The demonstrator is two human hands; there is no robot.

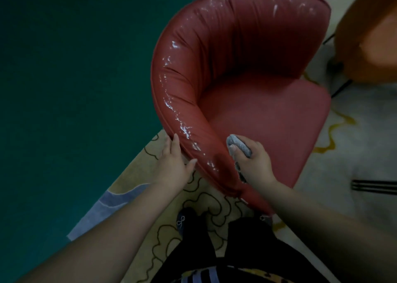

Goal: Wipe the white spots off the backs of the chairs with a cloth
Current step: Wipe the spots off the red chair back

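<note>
Chair (247,72), red, curved padded back; white spots (184,130) streak its top edge, thickest just beside the left hand (171,160). Left hand: fingers straight, bracing the outer back. Right hand (255,160): grip clamped on grey cloth (237,144) at the inner edge. Advice: keep bracing, press cloth flat, wipe along the rim in overlapping strokes.

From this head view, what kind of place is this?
Probably an indoor lounge or waiting area, though I can't be sure. Signs: a padded red tub chair with white spots, an orange chair beside it, and a patterned rug over green flooring.
</note>
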